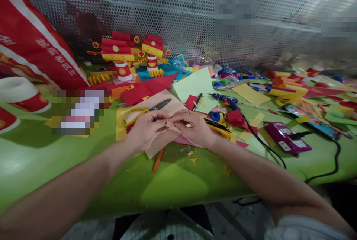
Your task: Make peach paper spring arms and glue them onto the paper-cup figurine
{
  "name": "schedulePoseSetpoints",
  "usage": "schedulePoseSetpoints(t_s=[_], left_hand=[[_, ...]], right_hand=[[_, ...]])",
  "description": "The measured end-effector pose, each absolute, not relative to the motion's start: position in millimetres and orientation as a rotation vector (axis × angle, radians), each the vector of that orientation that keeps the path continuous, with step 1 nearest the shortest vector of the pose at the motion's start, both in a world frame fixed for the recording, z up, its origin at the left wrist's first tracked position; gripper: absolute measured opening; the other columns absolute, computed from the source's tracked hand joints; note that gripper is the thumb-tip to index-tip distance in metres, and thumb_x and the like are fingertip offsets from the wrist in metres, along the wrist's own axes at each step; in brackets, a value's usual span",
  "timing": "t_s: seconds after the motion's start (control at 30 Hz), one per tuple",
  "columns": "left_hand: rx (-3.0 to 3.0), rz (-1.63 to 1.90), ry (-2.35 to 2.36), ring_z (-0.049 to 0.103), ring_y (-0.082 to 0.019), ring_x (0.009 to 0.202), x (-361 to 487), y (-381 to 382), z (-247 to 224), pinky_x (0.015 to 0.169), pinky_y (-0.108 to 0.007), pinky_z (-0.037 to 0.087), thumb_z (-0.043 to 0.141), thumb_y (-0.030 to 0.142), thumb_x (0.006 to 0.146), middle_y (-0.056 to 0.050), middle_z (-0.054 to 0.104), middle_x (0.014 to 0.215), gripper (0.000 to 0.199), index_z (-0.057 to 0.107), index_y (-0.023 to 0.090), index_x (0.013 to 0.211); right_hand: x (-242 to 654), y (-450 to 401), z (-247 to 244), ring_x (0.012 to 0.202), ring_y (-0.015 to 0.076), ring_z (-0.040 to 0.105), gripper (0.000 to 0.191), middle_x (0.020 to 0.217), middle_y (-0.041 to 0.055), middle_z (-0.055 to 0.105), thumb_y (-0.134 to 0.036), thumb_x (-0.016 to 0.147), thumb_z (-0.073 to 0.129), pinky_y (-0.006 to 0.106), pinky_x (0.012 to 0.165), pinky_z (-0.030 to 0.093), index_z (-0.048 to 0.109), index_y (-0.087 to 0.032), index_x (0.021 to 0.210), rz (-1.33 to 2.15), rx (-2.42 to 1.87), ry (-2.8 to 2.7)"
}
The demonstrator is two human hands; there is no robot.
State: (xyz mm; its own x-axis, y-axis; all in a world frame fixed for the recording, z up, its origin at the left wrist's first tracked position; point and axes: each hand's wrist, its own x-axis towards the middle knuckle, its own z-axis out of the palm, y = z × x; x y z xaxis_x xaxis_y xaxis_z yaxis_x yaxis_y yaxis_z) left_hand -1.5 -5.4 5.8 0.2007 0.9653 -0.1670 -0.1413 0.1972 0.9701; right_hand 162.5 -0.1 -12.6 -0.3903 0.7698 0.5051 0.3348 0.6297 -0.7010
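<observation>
My left hand (149, 126) and my right hand (192, 124) meet over the middle of the table, fingertips pinched close together. Between them is a small piece of peach paper (168, 122), mostly covered by the fingers. Under the hands lies a sheet of peach paper (152, 150). Scissors with yellow handles (160, 104) rest on it beyond my left hand, blades pointing away to the right. An orange paper strip (158, 161) pokes out below the sheet. Beside my right wrist are a black pen-like tool (214, 124) and folded yellow paper (223, 132).
Two red and yellow paper figures (118, 56) on cups stand at the back. A glue gun (223, 98), a purple power socket (287, 137) with a black cord and a phone (311, 121) lie right. Paper cups (23, 93) stand left. Coloured paper scraps are scattered about.
</observation>
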Motion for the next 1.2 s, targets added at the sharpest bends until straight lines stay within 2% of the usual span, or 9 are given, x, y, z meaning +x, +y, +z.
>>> schedulePoseSetpoints(t_s=[0.4, 0.53, 0.73, 1.2], left_hand=[[0.961, 1.031, 0.97, 0.059, -0.01, 0.066, -0.9, -7.0, 7.3, 0.073, -0.028, 0.049, 0.068, 0.019, 0.058, 0.002, 0.064, 0.068, 0.012, 0.065, 0.015, 0.069], [1.051, 1.036, 1.007, 0.059, -0.01, 0.066, -0.8, -8.3, 7.9, 0.075, -0.029, 0.049, 0.069, 0.018, 0.056, 0.003, 0.063, 0.07, 0.016, 0.063, 0.016, 0.071], [1.127, 1.043, 1.033, 0.057, -0.01, 0.066, -1.8, -7.7, 6.9, 0.069, -0.026, 0.047, 0.068, 0.018, 0.057, 0.002, 0.063, 0.068, 0.014, 0.065, 0.016, 0.07], [0.987, 1.001, 0.943, 0.061, -0.011, 0.071, -2.1, -7.1, 8.6, 0.076, -0.028, 0.049, 0.071, 0.019, 0.058, 0.0, 0.068, 0.074, 0.02, 0.068, 0.016, 0.077]], right_hand=[[165.2, 1.1, -14.5, 0.087, 0.0159, 0.063, 0.022, 0.09, 0.0074, 0.068, -0.012, 0.08, 0.047, 0.03, 0.078, 0.051, 0.067, -0.02, 0.086, 0.443, -0.789, -2.069], [164.9, 0.5, -13.3, 0.085, 0.0156, 0.063, 0.022, 0.088, 0.0059, 0.068, -0.011, 0.079, 0.047, 0.03, 0.074, 0.051, 0.066, -0.021, 0.084, 0.464, -0.829, -2.055], [164.0, -0.8, -12.3, 0.078, 0.0145, 0.062, 0.018, 0.087, 0.0051, 0.068, -0.014, 0.077, 0.051, 0.026, 0.063, 0.05, 0.065, -0.02, 0.086, 0.564, -0.887, -1.996], [163.1, -1.6, -9.8, 0.073, 0.0135, 0.061, 0.016, 0.089, 0.0059, 0.069, -0.027, 0.078, 0.058, 0.026, 0.062, 0.049, 0.065, -0.019, 0.089, 0.771, -0.94, -1.884]])
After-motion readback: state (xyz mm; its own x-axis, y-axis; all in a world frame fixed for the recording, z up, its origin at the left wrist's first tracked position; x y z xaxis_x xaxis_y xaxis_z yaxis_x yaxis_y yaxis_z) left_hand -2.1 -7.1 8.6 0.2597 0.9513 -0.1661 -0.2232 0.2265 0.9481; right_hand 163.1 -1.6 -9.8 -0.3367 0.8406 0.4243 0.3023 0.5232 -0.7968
